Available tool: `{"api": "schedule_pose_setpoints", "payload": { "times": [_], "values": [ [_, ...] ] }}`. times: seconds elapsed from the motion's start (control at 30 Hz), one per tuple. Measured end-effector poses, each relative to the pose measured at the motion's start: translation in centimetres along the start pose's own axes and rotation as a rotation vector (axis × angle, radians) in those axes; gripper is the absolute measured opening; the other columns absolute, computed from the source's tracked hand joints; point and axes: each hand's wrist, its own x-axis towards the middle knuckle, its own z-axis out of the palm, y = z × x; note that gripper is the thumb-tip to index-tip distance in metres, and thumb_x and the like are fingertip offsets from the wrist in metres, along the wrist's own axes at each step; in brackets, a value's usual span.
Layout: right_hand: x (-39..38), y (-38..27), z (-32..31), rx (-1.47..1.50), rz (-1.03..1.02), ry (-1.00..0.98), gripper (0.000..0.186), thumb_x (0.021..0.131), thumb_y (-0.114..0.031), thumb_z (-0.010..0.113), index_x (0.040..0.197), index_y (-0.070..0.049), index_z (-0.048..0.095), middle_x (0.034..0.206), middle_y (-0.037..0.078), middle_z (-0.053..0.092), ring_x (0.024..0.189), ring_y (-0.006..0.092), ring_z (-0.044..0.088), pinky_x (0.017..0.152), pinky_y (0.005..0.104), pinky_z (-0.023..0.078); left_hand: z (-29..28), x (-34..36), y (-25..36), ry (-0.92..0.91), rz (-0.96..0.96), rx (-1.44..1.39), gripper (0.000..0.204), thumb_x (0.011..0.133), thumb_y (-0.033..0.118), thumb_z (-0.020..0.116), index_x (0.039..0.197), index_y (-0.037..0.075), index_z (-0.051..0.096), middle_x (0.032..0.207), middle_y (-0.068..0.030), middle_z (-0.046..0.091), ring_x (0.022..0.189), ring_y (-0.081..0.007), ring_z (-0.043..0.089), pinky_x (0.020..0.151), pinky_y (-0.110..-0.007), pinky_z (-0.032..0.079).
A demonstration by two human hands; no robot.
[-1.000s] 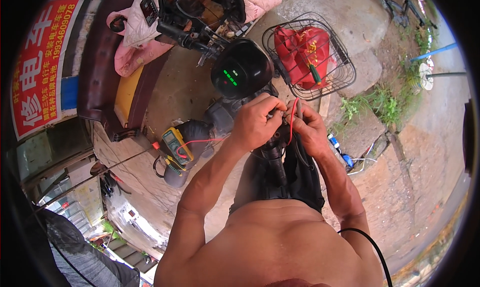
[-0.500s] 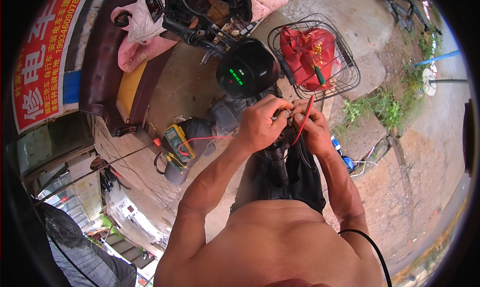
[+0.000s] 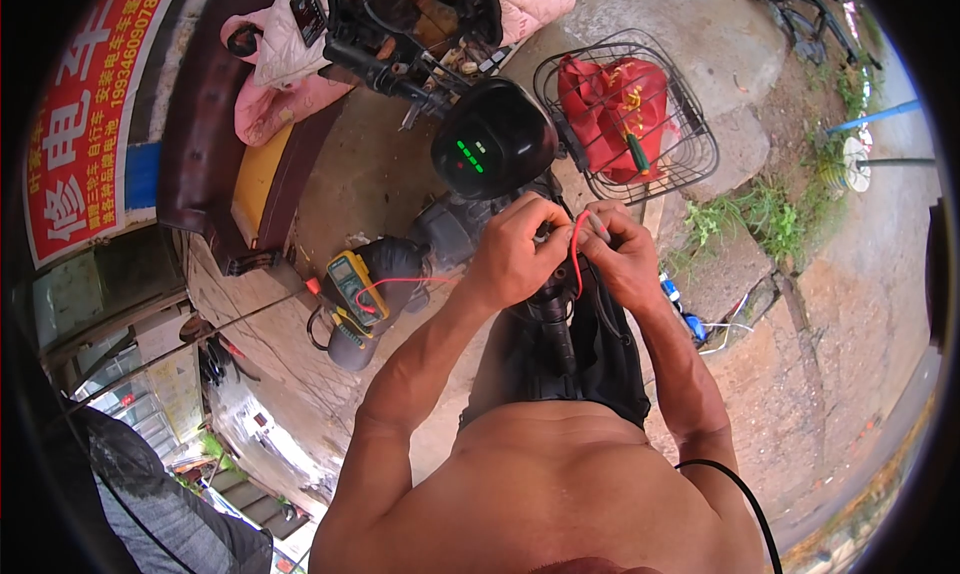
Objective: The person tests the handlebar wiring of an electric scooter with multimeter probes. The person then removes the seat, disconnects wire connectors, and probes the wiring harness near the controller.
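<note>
My left hand [image 3: 515, 254] is closed in a pinch above the black handlebar stem [image 3: 556, 344]; what its fingertips hold is hidden. Facing it, my right hand [image 3: 625, 266] pinches a red lead [image 3: 577, 264], which loops down between the two hands, along with a small greyish piece too small to name. Just beyond my fingers is a black rounded display housing [image 3: 495, 134] with lit green segments. A yellow multimeter [image 3: 350, 284] lies on a dark padded shape to the left, with a red lead running from it toward my hands.
A wire basket [image 3: 690, 154] holding a red bag [image 3: 610, 104] sits ahead-right. Maroon padded seating [image 3: 190, 164], pink quilts [image 3: 275, 114] and a red banner [image 3: 100, 94] are on the left. Weeds [image 3: 765, 224] and a blue-and-white object [image 3: 690, 319] lie on the right.
My fingers have shifted a little over the stem. The red lead, tilted up to the right half a second ago, now arches lower between my hands, further left.
</note>
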Motion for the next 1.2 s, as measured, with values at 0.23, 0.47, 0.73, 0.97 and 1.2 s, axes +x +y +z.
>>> {"api": "schedule_pose_setpoints", "payload": {
  "times": [0.23, 0.47, 0.73, 0.97, 1.2],
  "values": [
    [-0.1, -1.0, 0.6, -0.072, 0.038, 0.056, 0.013, 0.091, -0.011, 0.079, 0.095, 0.000, 0.074, 0.109, 0.007, 0.064, 0.107, 0.0179, 0.059, 0.095, 0.0315, 0.046, 0.0, -0.1, 0.9, 0.027, -0.039, 0.033, 0.011, 0.089, 0.001, 0.073, 0.095, 0.000, 0.065, 0.087, -0.0078, 0.064, 0.074, -0.0149, 0.063, 0.063, -0.030, 0.051],
    [-0.9, -0.1, 0.7, 0.029, -0.004, 0.060, 0.013, 0.092, -0.009, 0.078, 0.102, -0.001, 0.076, 0.112, 0.008, 0.064, 0.111, 0.0189, 0.058, 0.097, 0.0322, 0.045, -0.1, -0.3, 1.5, 0.012, -0.124, -0.011, 0.009, 0.090, 0.004, 0.071, 0.094, 0.000, 0.065, 0.087, -0.0129, 0.067, 0.073, -0.0240, 0.067, 0.065, -0.035, 0.053],
    [-1.2, -0.5, 0.2, -0.041, -0.048, 0.006, 0.013, 0.093, -0.009, 0.076, 0.103, -0.001, 0.076, 0.111, 0.009, 0.063, 0.110, 0.0199, 0.058, 0.097, 0.0332, 0.045, -0.5, -0.7, 0.9, -0.089, -0.244, -0.080, 0.012, 0.095, 0.008, 0.072, 0.099, -0.002, 0.067, 0.081, -0.0038, 0.067, 0.072, -0.0070, 0.060, 0.064, -0.026, 0.050],
    [-1.4, -0.9, 0.0, -0.092, -0.067, -0.013, 0.012, 0.093, -0.009, 0.075, 0.101, 0.000, 0.074, 0.111, 0.009, 0.064, 0.107, 0.0206, 0.058, 0.094, 0.0336, 0.046, -0.1, -0.5, 1.1, -0.062, -0.092, 0.017, 0.012, 0.095, 0.009, 0.072, 0.097, -0.001, 0.066, 0.080, -0.0066, 0.067, 0.070, -0.0109, 0.061, 0.065, -0.029, 0.050],
    [-1.4, -0.6, 0.6, -0.146, -0.078, 0.045, 0.011, 0.092, -0.008, 0.074, 0.094, 0.002, 0.071, 0.105, 0.010, 0.066, 0.104, 0.0222, 0.061, 0.092, 0.0341, 0.047, 0.5, -0.9, 0.9, 0.024, -0.124, 0.137, 0.018, 0.093, 0.015, 0.072, 0.088, 0.000, 0.062, 0.074, -0.0149, 0.066, 0.066, -0.0279, 0.065, 0.060, -0.039, 0.051]
  ]
}}
